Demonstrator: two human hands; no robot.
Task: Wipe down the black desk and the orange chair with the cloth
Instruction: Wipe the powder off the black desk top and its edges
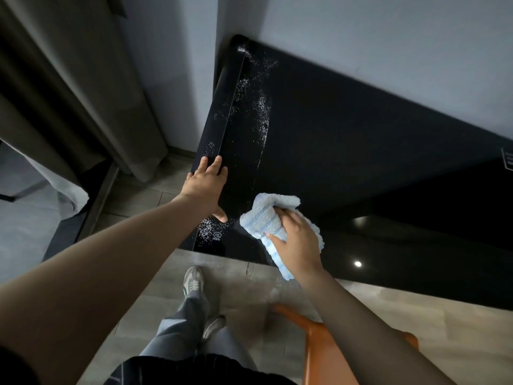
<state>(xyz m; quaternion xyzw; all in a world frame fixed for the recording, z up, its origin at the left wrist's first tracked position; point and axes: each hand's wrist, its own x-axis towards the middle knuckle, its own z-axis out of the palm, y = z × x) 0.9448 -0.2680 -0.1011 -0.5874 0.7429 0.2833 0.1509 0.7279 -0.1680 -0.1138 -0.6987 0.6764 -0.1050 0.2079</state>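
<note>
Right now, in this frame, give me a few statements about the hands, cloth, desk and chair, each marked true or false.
1. The right hand grips the light blue cloth on the black desk. True.
2. The left hand holds a spray bottle. False: it rests on the desk's left edge, fingers straight.
3. White specks lie on the desk's left part. True.
4. The cloth is wiping the orange chair. False: the cloth is on the desk; the chair stands below the right forearm.

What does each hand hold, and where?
The right hand grips the bunched blue cloth around its middle. The left hand holds nothing, resting on the edge of the desk.
</note>
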